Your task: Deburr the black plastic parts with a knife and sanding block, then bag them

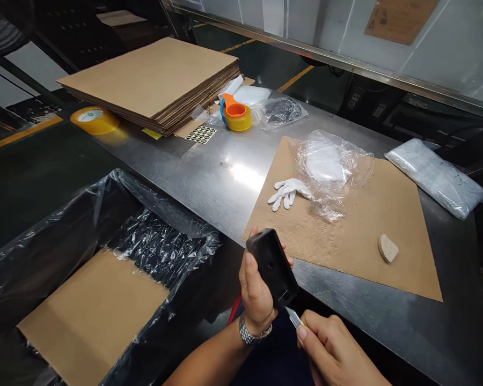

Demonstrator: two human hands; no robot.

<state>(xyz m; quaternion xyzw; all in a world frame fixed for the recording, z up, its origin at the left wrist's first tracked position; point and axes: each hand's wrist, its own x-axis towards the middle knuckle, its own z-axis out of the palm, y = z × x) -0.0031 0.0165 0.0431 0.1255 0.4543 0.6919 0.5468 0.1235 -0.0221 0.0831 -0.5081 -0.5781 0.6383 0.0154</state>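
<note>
My left hand [254, 295] is wrapped round a black rectangular plastic housing [271, 265], its hollow side facing me. A metal watch sits on that wrist. In my right hand [326, 340] is a small craft knife [293, 316], pinched between thumb and fingers. Its blade tip points at the lower end of the housing; whether it touches cannot be made out. Past the housing, a white glove [288, 193] and a clear plastic bag [330, 166] with white contents lie on a flat cardboard sheet [358, 246]. A tan wedge-shaped block [387, 248] rests on the sheet's right part.
A stack of cardboard sheets [153, 80] stands on the metal table [177, 166]. Beside it are an orange tape dispenser [236, 112], a yellow tape roll [94, 120] and a sticker sheet [201, 134]. A wrapped plastic pack [438, 177] lies right. Lower left, a black-lined bin [116, 187] holds cardboard [96, 316].
</note>
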